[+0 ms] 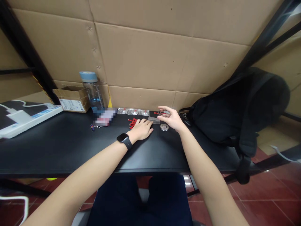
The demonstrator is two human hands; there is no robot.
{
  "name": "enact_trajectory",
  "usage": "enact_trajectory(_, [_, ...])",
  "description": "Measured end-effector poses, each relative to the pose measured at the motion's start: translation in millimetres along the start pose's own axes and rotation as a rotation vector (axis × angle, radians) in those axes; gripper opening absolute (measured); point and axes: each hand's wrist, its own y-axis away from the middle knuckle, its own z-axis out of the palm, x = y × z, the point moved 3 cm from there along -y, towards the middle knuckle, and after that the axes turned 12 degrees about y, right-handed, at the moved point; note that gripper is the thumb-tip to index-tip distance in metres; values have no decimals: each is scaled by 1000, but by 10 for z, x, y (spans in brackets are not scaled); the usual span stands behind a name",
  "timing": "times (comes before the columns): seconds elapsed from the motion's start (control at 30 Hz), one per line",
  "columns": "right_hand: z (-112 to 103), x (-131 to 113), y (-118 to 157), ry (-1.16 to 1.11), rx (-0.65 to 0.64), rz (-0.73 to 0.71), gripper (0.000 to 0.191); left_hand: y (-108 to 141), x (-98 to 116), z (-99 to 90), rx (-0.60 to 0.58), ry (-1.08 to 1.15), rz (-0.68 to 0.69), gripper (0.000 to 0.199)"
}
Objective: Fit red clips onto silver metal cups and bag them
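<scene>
black table (58,147), red cords (132,124), metal disc (164,127), backpack (225,116)

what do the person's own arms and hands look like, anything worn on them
Both forearms are bare, with no sleeves in view. The left hand and right hand wear no gloves. On the left wrist is a black watch with a dark, rounded-corner rectangular face and a dark strap with small holes. No watch or band shows on the right wrist.
</scene>
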Motion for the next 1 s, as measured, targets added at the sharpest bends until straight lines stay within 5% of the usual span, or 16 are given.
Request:
enact_trajectory(0.2, [1,3,14,55,-27,-26,61,60,-20,-170,-11,-38,-15,32])
enact_trajectory(0.4, [89,-12,53,355,-138,-133,56,49,-136,-221,-40,63,-20,17])
enact_trajectory(0.7, [200,-50,132,593,-404,-97,47,99,-310,-290,-242,271,-126,47])
enact_trajectory(1.0, [142,-112,136,619,-378,-82,40,142,-350,-344,-267,341,-97,39])
